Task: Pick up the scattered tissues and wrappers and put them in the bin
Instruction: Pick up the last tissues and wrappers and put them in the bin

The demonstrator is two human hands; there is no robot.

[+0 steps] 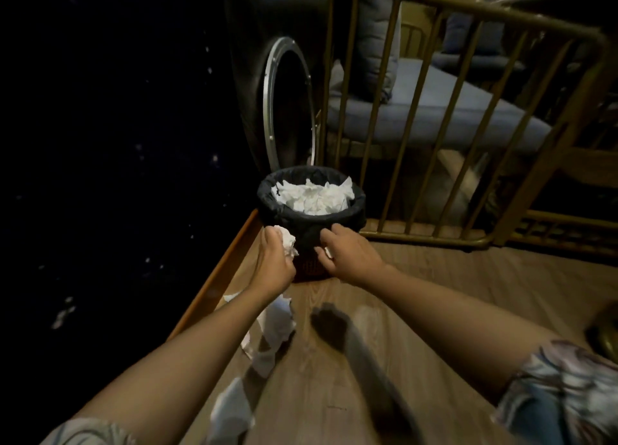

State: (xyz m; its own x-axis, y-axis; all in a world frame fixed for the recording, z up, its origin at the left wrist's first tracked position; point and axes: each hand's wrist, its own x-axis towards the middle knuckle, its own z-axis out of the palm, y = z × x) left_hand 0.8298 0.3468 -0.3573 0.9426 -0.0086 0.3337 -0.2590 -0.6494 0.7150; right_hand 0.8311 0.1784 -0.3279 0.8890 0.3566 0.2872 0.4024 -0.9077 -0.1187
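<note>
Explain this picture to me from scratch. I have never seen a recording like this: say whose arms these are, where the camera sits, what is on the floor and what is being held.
There is no machine here. A person wears a wide-angle camera on the head, so you look down along their own two bare arms.

The left hand grips a crumpled tissue beside the bin, a small basket lined with a black bag and already heaped with white tissues.

The right hand reaches toward the bin's near side; a small white scrap shows at its fingers, too small to identify.

More tissues lie on the wooden floor under the left forearm. A railed wooden frame stands behind the bin.
</note>
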